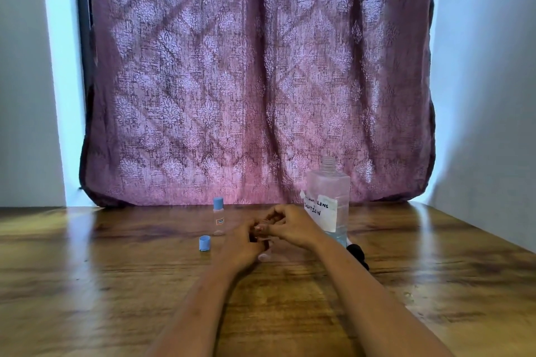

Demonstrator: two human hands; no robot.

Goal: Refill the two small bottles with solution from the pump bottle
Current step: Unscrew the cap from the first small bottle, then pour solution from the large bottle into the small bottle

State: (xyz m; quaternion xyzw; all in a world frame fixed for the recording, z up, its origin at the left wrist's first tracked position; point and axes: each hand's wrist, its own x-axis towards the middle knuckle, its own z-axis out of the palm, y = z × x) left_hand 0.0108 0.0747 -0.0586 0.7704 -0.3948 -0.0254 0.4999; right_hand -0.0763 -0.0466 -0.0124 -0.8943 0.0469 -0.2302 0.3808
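My left hand [246,240] is wrapped around a small clear bottle [264,255], of which only the base shows below my fingers. My right hand [290,227] meets it at the bottle's top, fingers pinched there; what they pinch is hidden. A loose blue cap [204,243] lies on the table to the left. Behind it stands a second small clear bottle [218,217], upright with its blue cap on. The large clear solution bottle [329,200] stands to the right with a handwritten label and an open threaded neck. A black object [358,253] lies beside its base, partly behind my right forearm.
The wooden table [116,284] runs to a patterned purple curtain [261,81] at the back. White walls close in on the left and right sides.
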